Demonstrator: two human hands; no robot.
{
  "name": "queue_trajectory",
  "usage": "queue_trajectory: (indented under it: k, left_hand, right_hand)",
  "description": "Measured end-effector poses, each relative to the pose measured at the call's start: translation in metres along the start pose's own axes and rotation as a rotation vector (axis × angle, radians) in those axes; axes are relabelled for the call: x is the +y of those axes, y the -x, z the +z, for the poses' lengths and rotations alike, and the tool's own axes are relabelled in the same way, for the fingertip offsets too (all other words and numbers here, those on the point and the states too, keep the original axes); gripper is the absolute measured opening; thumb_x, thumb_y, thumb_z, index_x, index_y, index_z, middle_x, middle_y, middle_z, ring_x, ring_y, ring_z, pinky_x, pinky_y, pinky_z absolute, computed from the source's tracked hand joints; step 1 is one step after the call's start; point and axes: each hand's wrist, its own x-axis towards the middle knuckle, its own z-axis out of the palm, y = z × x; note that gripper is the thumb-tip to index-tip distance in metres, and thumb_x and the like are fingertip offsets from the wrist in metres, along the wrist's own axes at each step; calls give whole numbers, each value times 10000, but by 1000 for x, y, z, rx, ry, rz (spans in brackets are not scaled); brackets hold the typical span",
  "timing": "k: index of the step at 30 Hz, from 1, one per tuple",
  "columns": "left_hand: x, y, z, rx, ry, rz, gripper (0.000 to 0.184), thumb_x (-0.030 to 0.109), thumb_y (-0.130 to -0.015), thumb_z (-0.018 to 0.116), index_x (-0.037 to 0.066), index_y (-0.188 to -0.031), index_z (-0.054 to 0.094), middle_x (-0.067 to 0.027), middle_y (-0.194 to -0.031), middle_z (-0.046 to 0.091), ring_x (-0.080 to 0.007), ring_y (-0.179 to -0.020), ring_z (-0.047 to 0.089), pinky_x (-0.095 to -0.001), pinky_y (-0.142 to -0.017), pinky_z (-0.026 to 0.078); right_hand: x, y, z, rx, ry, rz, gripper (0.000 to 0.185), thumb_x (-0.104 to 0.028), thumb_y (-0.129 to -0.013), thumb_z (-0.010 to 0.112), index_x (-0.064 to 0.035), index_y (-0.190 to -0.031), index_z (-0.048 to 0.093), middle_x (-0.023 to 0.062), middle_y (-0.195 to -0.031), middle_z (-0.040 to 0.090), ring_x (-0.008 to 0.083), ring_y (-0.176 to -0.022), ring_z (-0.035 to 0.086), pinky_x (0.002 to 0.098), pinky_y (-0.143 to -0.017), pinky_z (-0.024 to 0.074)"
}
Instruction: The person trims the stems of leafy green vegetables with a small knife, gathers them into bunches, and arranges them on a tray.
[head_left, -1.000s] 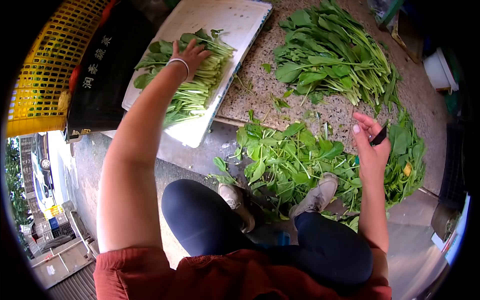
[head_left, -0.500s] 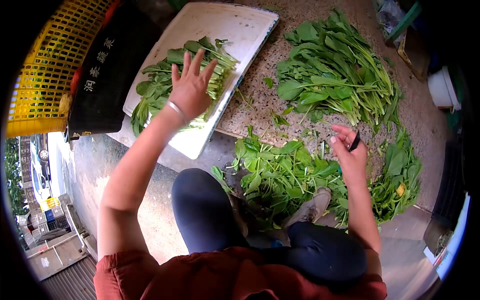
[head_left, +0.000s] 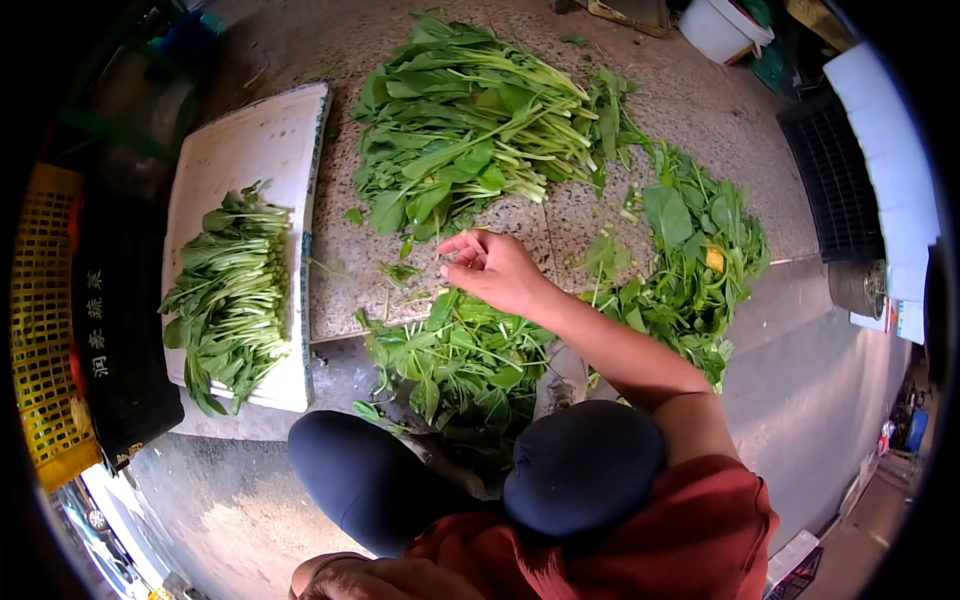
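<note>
My right hand is above the stone floor, just in front of the large heap of leafy greens. Its fingers are curled towards the thumb; whatever they hold is hidden. Beneath and beside that arm lie loose leaves and stems. Only a part of my left hand shows at the bottom edge, near my body, with a band at the wrist and its fingers out of sight. To the left, a row of greens rests on a white foam board, stems pointing right.
A black crate and a yellow basket stand at the far left. More leaves trail down on the right. Behind them are a white bucket, a dark crate and white foam boxes. My knees are close below.
My left hand has left the greens on the board and drawn back to my body. My right hand has moved towards the big heap; the black object seen in it is now hidden. The view has turned right.
</note>
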Motion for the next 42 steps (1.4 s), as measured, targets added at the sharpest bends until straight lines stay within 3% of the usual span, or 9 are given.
queue_trajectory:
  k: [12, 15, 18, 19, 24, 28, 32, 37, 42]
  left_hand:
    - [-28, -1, 53, 367, -91, 106, 191, 165, -847, 585, 59, -1006, 594, -92, -837, 533, -246, -746, 510, -316, -660, 495]
    - [-15, 4, -18, -143, 8, 36, 298, 183, -862, 565, 61, -1133, 549, -106, -1019, 535, -259, -865, 528, -337, -720, 493]
    - [-37, -13, -51, -459, 230, 54, 123, 40, -779, 641, -13, -760, 531, -139, -608, 568, -240, -460, 550, -368, -512, 541]
    - [-39, 5, -48, 54, -90, 16, 178, 62, -754, 674, 0, -824, 524, -113, -685, 584, -218, -528, 555, -336, -509, 518]
    - [-133, 26, -198, 752, -1018, -261, 97, -33, -780, 582, 26, -847, 544, -6, -780, 569, -60, -674, 512, -190, -624, 424]
    - [-140, 24, -209, 1034, -419, -524, 100, 51, -817, 565, 66, -914, 547, -23, -841, 602, -118, -717, 584, -232, -616, 453]
    - [-133, 20, -214, 961, -457, -478, 115, 96, -827, 557, 80, -940, 542, -35, -866, 610, -150, -768, 603, -262, -627, 464]
    - [-142, 23, -201, 950, -433, -541, 107, 109, -825, 561, 61, -920, 557, -39, -862, 612, -152, -780, 600, -263, -646, 459]
    - [-149, 39, -185, 281, -1302, -743, 217, 182, -768, 628, 26, -916, 595, -82, -789, 643, -184, -684, 617, -295, -618, 475]
  right_hand:
    - [12, -33, -120, 785, 276, -127, 280, -184, -794, 557, -73, -1050, 587, 43, -758, 610, 126, -637, 575, 254, -602, 467]
    - [-4, -64, -173, 887, 606, -292, 355, -250, -814, 542, -103, -1137, 556, 76, -940, 636, 218, -754, 615, 345, -696, 491]
    - [-19, -96, -187, 733, 843, -78, 392, -314, -811, 572, -118, -1149, 554, 92, -975, 626, 259, -816, 615, 389, -728, 483]
    - [-9, -111, -188, 668, 883, -44, 393, -335, -808, 582, -121, -1136, 563, 100, -964, 626, 262, -838, 613, 397, -733, 479]
    - [-30, -101, -181, 663, 791, 35, 316, -373, -809, 597, -147, -1030, 605, 106, -792, 635, 260, -733, 618, 405, -650, 470]
    - [-63, -50, -162, 843, 723, -336, 289, -351, -829, 595, -128, -1010, 633, 48, -630, 602, 167, -560, 570, 307, -551, 449]
    - [-79, 4, -107, 768, 428, -522, 296, -287, -827, 617, -71, -1029, 623, 37, -645, 610, 123, -585, 562, 285, -575, 447]
    - [-19, 11, -32, 155, 223, -55, 392, -217, -778, 675, -9, -1096, 579, 89, -853, 659, 110, -747, 610, 265, -675, 471]
    - [49, -7, -32, 239, 429, -54, 461, -212, -714, 721, -60, -1124, 574, 107, -939, 656, 165, -789, 626, 280, -729, 477]
